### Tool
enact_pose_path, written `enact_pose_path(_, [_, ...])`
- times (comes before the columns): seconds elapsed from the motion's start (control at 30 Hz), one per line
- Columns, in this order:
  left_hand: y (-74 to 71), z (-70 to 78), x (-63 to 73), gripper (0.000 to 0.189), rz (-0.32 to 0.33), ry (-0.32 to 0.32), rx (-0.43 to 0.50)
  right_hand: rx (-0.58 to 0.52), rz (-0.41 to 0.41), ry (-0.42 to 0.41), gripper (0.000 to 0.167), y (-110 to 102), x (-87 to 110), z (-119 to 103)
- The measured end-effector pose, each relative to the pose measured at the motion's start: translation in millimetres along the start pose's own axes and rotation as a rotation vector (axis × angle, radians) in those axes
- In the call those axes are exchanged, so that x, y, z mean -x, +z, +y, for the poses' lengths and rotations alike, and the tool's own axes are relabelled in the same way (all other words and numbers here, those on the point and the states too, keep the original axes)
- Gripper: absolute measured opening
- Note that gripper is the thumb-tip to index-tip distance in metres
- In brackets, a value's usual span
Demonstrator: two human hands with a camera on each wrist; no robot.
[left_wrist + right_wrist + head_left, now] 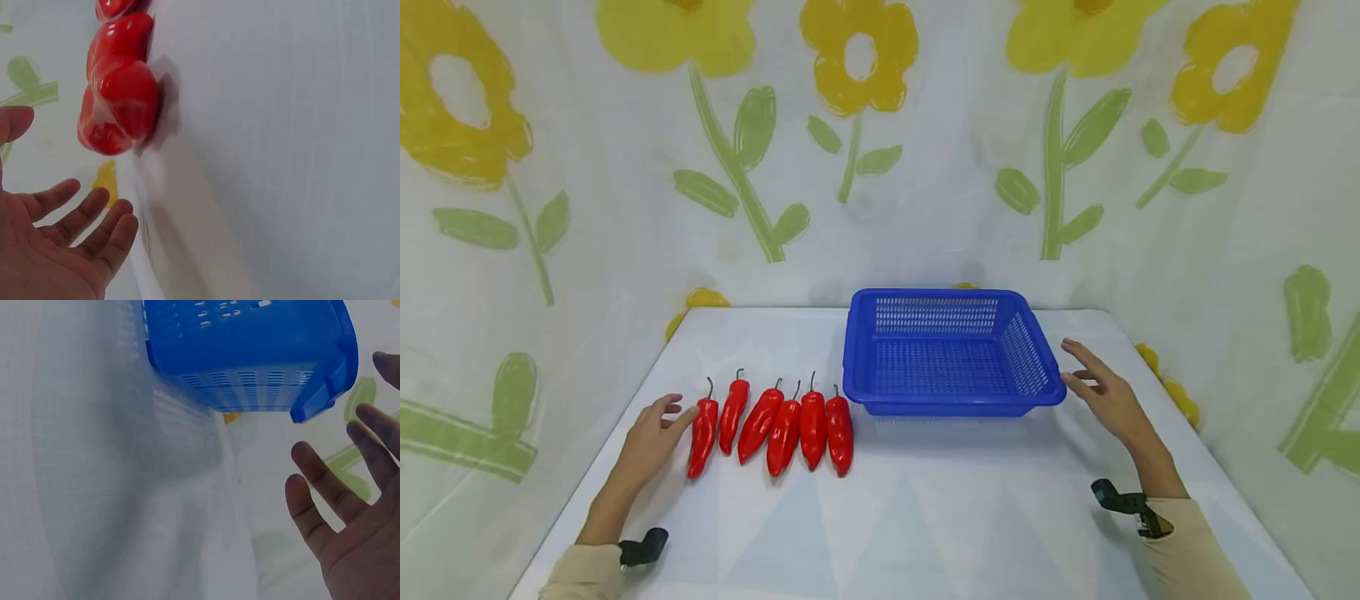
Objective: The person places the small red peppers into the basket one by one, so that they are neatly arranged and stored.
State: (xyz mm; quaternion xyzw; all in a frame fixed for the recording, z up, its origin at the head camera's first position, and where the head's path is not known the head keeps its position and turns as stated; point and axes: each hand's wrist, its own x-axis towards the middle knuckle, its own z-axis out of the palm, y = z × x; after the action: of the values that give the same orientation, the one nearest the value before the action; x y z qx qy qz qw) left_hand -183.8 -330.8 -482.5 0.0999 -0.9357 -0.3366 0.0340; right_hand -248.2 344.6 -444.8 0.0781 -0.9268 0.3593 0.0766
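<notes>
Several glossy red chili peppers with dark stems lie side by side in a row on the left of the white table. My left hand is beside the leftmost pepper, fingers spread and relaxed, thumb tip close to it. In the left wrist view, the palm and loosely bent fingers hold nothing, and red peppers show beyond them. A blue plastic basket with slotted walls stands right of the peppers, with nothing inside. At its right rim is my right hand, fingers loosely extended and holding nothing, near the basket wall.
The white table has pale blue triangles toward its front. A white cloth printed with yellow flowers hangs behind the table and on both sides. Each wrist wears a black camera mount.
</notes>
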Motion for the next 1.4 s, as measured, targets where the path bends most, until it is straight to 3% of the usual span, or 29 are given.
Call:
enact_pose_path(0.17, [-0.7, 4.2, 1.7, 0.072, 0.016, -0.003, 0.042, -0.070, -0.017, -0.050, 0.059, 3.0, -3.8, 5.3])
enact_pose_path(0.33, [4.7, 8.5, 4.1, 0.073, 0.038, -0.047, 0.076, -0.100, -0.075, -0.087, 0.055, 5.9, -4.5, 15.8])
enact_pose_path(0.43, [12.7, 11.3, 9.4, 0.075, 0.015, -0.099, 0.115, -0.122, -0.123, -0.111, 0.053, 6.8, -6.1, 20.5])
enact_pose_path(0.53, [19.9, 13.1, 11.3, 0.074, -0.020, -0.127, 0.093, -0.145, -0.132, -0.110, 0.052, 9.3, -3.9, 24.4])
enact_pose_path(0.73, [14.0, 18.8, 10.3, 0.069, -0.040, -0.121, -0.006, -0.156, -0.122, -0.106, 0.052, 14.3, -6.1, 25.1])
enact_pose_path(0.9, [6.1, 22.0, 8.3, 0.071, -0.042, -0.178, 0.031, -0.203, -0.127, -0.110, 0.053, 14.4, -9.3, 22.6])
enact_pose_path(1.1, [7.5, 25.1, 10.7, 0.077, -0.018, -0.216, 0.079, -0.247, -0.104, -0.105, 0.050, 17.1, -10.3, 26.2])
enact_pose_path(1.4, [10.1, 39.8, 13.6, 0.076, 0.060, -0.174, 0.126, -0.327, -0.053, -0.151, 0.046, 26.2, -10.2, 32.7])
